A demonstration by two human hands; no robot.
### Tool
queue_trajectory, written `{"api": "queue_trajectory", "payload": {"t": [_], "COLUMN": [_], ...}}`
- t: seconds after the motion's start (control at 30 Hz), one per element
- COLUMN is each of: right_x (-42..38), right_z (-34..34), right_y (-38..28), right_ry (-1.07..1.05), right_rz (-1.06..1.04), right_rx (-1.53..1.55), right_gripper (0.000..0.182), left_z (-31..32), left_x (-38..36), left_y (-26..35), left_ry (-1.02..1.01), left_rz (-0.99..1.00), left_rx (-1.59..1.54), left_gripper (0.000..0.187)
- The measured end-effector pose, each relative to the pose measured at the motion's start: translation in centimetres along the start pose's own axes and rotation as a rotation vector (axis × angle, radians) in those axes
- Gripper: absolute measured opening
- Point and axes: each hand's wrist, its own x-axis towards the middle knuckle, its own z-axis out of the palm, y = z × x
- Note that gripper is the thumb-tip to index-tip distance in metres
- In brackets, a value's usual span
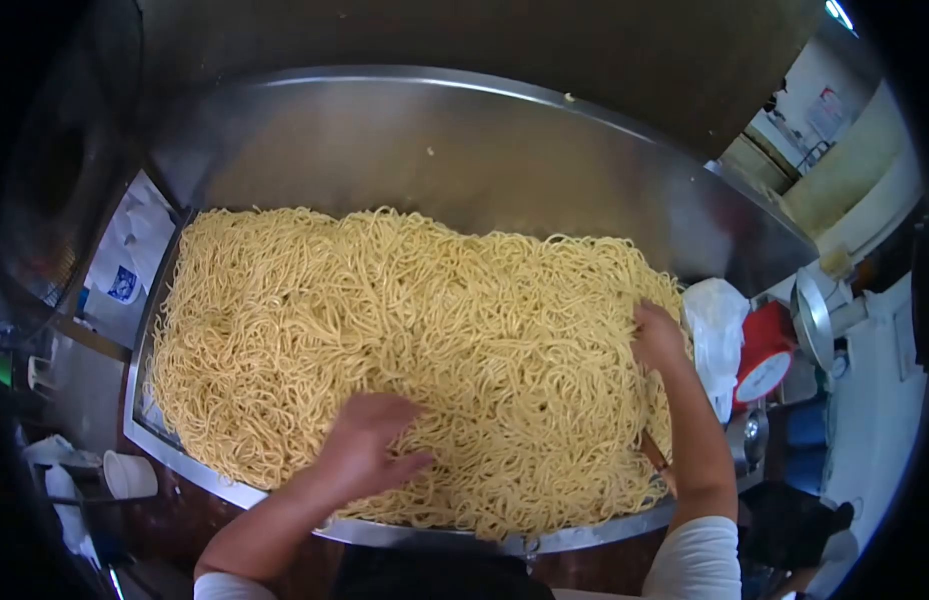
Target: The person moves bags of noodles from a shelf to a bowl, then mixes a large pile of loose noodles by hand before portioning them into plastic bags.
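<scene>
A thick, wide bed of pale yellow noodles [384,310] fills a large metal tray [199,478]. My left hand [372,440] is over the front middle of the noodles, slightly blurred, with thumb and fingers apart and nothing visible in it. At the right side, my right hand [659,338] rests against the noodles; its thumb and fingers look spread, though the fingertips are partly hidden. Near my right forearm, a brown wooden handle [655,455] sticks out from the noodles, its other end covered.
A tall metal panel [434,150] rises behind the noodles. To the right are a white plastic bag [714,330], a red dial scale [766,352] and a metal bowl [812,312]. A white tub [130,474] stands at lower left, below a printed white bag [129,245].
</scene>
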Motion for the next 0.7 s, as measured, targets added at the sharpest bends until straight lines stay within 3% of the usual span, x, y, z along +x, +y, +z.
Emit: {"api": "queue_trajectory", "payload": {"t": [0.03,0.1,0.17,0.23,0.27,0.33,0.37,0.43,0.5,0.57,0.63,0.67,0.7], "right_x": [1.3,4.2,6.0,7.2,6.7,3.6,1.9,-1.1,-2.5,-1.3,1.8,2.9,3.1], "right_z": [0.9,5.1,7.4,5.2,3.9,1.4,0.7,-0.5,-2.8,-6.0,-7.6,-7.1,-6.1], "right_y": [0.9,3.0,4.8,3.4,2.3,0.0,0.5,2.0,4.6,6.8,6.9,6.9,7.0], "right_ry": [0.013,-0.181,-0.228,-0.419,-0.413,-0.463,-0.472,-0.416,-0.353,-0.165,-0.027,0.064,0.152], "right_rz": [-0.007,0.22,0.235,0.389,0.39,0.315,0.324,0.343,0.201,0.314,0.485,0.52,0.561], "right_rx": [0.011,0.097,0.161,0.464,0.457,1.036,1.034,1.157,1.152,1.432,1.543,1.479,1.409], "right_gripper": [0.051,0.045,0.047,0.056,0.056,0.061,0.061,0.071,0.069,0.063,0.061,0.062,0.062], "left_z": [1.8,5.1,8.6,10.1,10.4,11.9,12.6,12.8,12.1,9.9,5.1,3.4,1.5], "left_x": [2.5,7.6,13.4,18.5,21.0,24.9,25.4,25.7,24.3,23.0,24.2,25.4,26.2], "left_y": [1.3,2.0,-0.8,-3.1,-2.8,-1.3,-0.9,-0.4,0.1,0.0,-0.7,-1.3,-2.2], "left_ry": [-0.072,-0.148,-0.207,-0.195,-0.189,-0.487,-0.497,-0.726,-0.652,-0.33,-0.051,0.184,0.272], "left_rz": [0.057,0.073,-0.042,-0.286,-0.28,-0.55,-0.553,-0.595,-0.544,-0.498,-0.556,-0.763,-0.769], "left_rx": [-0.035,0.051,0.279,0.372,0.368,0.307,0.3,-0.044,-0.121,-0.666,-0.774,-1.01,-1.292], "left_gripper": [0.055,0.063,0.072,0.073,0.073,0.069,0.069,0.065,0.057,0.05,0.044,0.042,0.039]}}
